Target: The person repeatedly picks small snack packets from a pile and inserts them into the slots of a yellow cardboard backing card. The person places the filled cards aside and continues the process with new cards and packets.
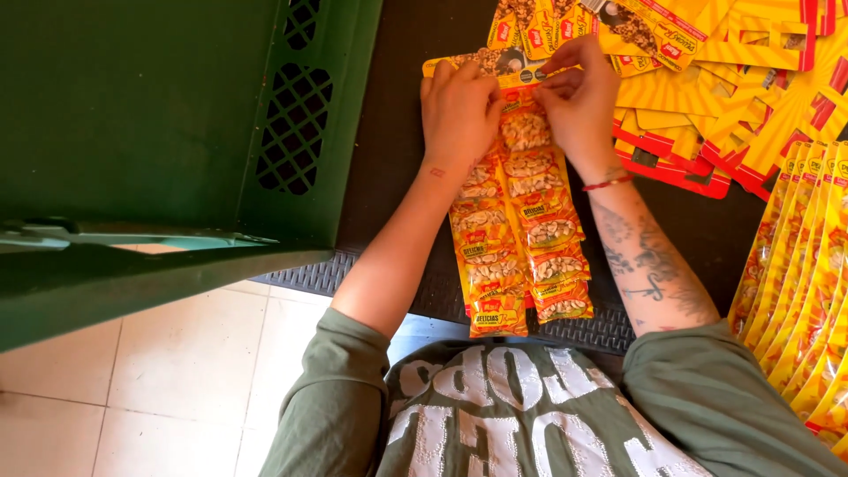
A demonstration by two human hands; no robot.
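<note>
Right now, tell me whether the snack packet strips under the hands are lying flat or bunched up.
Flat. The two packet strips lie stretched out side by side on the dark mat, with the left hand and right hand pressing their top end.

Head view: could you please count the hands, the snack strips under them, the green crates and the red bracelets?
Hands: 2 (left hand, right hand)
Snack strips: 2 ()
Green crate: 1
Red bracelet: 1
Total: 6
</note>
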